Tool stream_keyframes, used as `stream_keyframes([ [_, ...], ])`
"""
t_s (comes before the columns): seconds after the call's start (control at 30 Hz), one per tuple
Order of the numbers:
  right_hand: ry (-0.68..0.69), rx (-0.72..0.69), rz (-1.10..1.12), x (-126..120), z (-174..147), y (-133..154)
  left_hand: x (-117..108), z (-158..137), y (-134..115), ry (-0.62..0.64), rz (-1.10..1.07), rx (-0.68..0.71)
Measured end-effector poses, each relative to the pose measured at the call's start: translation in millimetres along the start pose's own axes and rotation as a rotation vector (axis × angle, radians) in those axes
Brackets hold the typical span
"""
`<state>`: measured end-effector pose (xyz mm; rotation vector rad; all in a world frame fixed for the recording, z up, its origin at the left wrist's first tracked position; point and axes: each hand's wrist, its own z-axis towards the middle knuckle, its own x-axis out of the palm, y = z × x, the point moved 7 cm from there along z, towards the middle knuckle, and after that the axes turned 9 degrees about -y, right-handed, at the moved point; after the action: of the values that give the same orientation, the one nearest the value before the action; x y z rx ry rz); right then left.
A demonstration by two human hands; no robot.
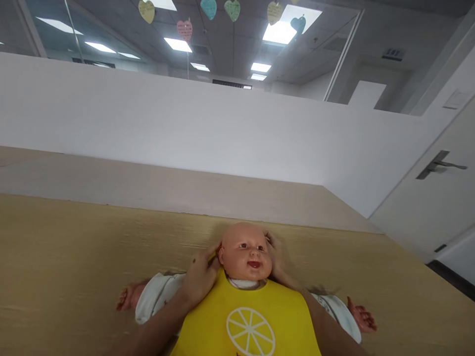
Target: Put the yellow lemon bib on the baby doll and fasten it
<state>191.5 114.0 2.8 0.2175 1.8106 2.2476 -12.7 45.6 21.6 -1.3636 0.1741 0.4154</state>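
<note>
A baby doll lies face up on the table, wearing a white garment with sleeves and a yellow bib printed with a white citrus slice. My left hand is at the doll's neck and ear on the left, its fingers closed around a yellow edge of the bib and partly hidden behind the head. On the other side, my right hand curls round behind the head near the ear. Most of its fingers are hidden, and whatever they hold is out of sight. My forearms cross over the doll's outstretched arms.
The wooden table stretches to both sides of the doll. Beyond it stands a white wall with glass panels above, where heart-shaped notes hang. A white door with a metal handle is at the right.
</note>
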Motion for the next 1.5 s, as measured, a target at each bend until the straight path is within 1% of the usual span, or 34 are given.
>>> stream_keyframes([
  [0.1,-0.038,0.06,0.032,-2.7,-2.8,-1.4,1.5,0.8,-3.6,0.02,0.041,0.049],
  [0.27,-0.038,0.045,-0.001,-2.3,-5.2,2.5,4.1,2.4,1.3,0.033,0.178,0.082],
  [0.43,-0.073,0.007,-0.042,-4.7,-3.5,2.5,5.2,1.7,6.5,0.055,0.239,0.052],
  [0.57,-0.042,0.012,-0.053,-3.9,-4.4,5.3,2.6,1.5,3.9,0.023,0.262,0.044],
  [0.7,-0.093,-0.034,-0.175,-13.1,-1.2,16.0,-0.3,2.5,7.6,0.002,0.23,-0.008],
  [0.77,-0.107,-0.053,-0.201,-18.5,2.8,22.7,-5.8,3.5,10.0,-0.042,0.246,-0.019],
  [0.8,-0.109,-0.063,-0.197,-21.0,5.0,27.1,-10.0,4.1,9.2,-0.083,0.252,0.003],
  [0.9,-0.121,-0.124,-0.163,-29.4,9.9,47.6,-22.2,3.7,0.6,-0.208,0.213,0.142],
  [0.97,-0.11,-0.157,-0.137,-33.0,8.8,65.7,-26.9,1.8,-4.5,-0.262,0.164,0.228],
  [1.03,-0.055,-0.16,-0.086,-31.5,2.6,84.1,-29.0,-0.7,-7.8,-0.303,0.14,0.291],
  [1.07,-0.005,-0.162,-0.057,-28.0,-2.6,93.4,-29.0,-2.2,-9.7,-0.317,0.14,0.323],
  [1.17,0.228,-0.214,-0.032,-5.8,-25.9,119.6,-27.3,-7.7,-17.1,-0.332,0.161,0.425],
  [1.23,0.38,-0.285,-0.097,12.7,-43.3,133.1,-27.2,-10.9,-21.1,-0.339,0.18,0.463],
  [1.3,0.488,-0.375,-0.216,29.9,-57.2,142.5,-28.2,-13.1,-22.8,-0.346,0.193,0.469],
  [1.4,0.6,-0.496,-0.395,51.6,-68.8,149.9,-26.1,-14.7,-21.0,-0.316,0.21,0.463],
  [1.5,0.662,-0.598,-0.484,65.8,-73.0,154.2,-22.0,-17.9,-19.9,-0.286,0.227,0.519],
])
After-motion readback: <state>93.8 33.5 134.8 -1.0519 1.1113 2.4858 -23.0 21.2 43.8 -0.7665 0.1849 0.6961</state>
